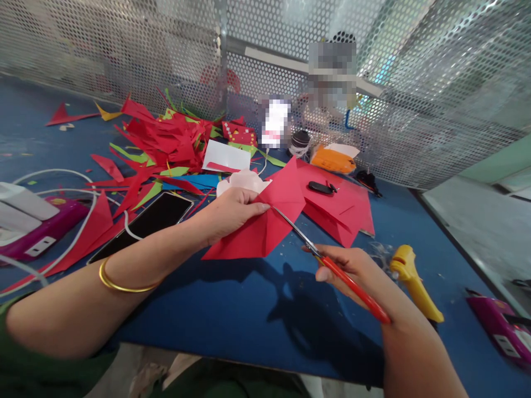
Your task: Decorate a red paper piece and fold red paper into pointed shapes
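My left hand (240,213) pinches a creased sheet of red paper (253,237) between thumb and fingers, holding it above the blue table. A pair of scissors with red handles (352,284) is gripped in my right hand (344,271). The metal blades point up and to the left and reach the red paper close to my left thumb; whether they are fully closed cannot be made out. Behind my left hand shows a pale pink crumpled or petal-like piece (243,181). Further right, a stack of red paper (342,207) lies with a small black key-like object (321,188) on it.
Red and green paper scraps (166,138) heap at the back left. A dark phone (145,224), white cables and a purple power strip (53,224) lie left. A yellow glue gun (417,282) and another purple strip (498,326) are right. A perforated metal screen (166,50) stands behind.
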Motion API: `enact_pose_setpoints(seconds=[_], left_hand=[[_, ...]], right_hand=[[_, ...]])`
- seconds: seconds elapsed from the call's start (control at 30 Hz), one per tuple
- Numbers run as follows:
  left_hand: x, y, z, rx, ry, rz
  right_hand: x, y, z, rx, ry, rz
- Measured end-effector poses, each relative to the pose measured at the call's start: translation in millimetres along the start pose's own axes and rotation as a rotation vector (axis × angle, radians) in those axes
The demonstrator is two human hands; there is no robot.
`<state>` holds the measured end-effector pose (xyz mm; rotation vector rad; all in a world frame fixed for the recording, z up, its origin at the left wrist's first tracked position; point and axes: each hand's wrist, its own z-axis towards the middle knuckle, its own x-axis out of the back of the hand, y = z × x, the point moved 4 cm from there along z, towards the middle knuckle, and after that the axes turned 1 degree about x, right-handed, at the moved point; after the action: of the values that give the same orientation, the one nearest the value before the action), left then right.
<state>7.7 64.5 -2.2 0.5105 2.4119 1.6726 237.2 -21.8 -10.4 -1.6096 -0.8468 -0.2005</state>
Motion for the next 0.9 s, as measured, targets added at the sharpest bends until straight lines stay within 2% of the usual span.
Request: enact_pose_setpoints(seconds=[0.2, 0.47, 0.6, 0.7, 0.8, 0.9], left_hand=[[-2.4, -1.2, -0.3, 0.001, -0.049, -0.047], [-1.8, -1.0, -0.2, 0.002, -0.04, -0.031], [0.1, -0.4, 0.1, -0.045, -0.025, -0.028], [4.1, 1.8, -0.3, -0.103, 0.02, -0.011], [9.2, 6.6, -0.9, -0.158, 0.04, -0.021], [13.5, 14.9, -3.6, -0.223, 0.038, 0.009]], right_hand=[[-1.9, 4.3, -0.5, 0.001, -0.018, 0.029], [-0.1, -2.3, -0.3, -0.005, 0.004, -0.049], [3.0, -0.1, -2.2, -0.042, -0.025, -0.017], [13.5, 6.7, -9.0, -0.092, -0.03, 0.007], [28.2, 15.3, -15.6, -0.11, 0.056, -0.01], [35.2, 21.2, -15.7, -0.111, 0.25, -0.136]])
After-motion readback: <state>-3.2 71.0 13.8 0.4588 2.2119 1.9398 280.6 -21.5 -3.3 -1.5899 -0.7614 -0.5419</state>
